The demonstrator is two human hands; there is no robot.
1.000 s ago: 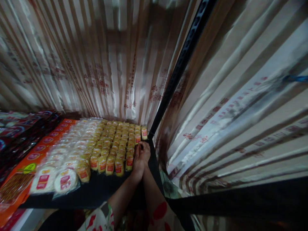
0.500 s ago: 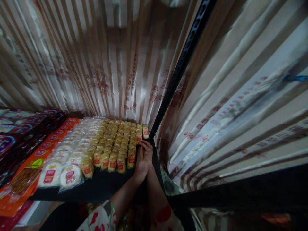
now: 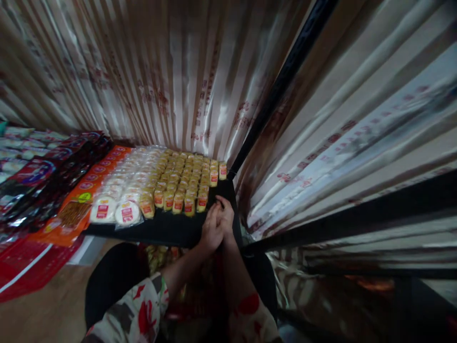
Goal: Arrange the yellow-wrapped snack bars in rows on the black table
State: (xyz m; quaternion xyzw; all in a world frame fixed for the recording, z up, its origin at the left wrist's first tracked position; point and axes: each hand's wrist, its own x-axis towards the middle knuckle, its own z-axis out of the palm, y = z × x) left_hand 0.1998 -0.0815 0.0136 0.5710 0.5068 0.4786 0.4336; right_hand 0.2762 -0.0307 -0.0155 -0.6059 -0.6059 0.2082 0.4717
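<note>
Both my hands meet at the right front corner of a black shelf. My left hand and my right hand press together with fingers curled; whether anything is between them is hidden. Just beyond my fingertips stand several rows of small yellow packets with red labels, upright and tightly packed. The nearest packet is a short gap from my left hand. To the left of these lie rows of round white cakes in clear wrap.
Orange flat packs and dark red packs lie further left on the shelf. A black upright post rises at the shelf's back right corner. Striped shiny curtain hangs behind and to the right. Wooden floor shows below.
My hands have drawn back from the yellow packets towards the shelf's front edge. The view has tilted down, showing more floor and my sleeves.
</note>
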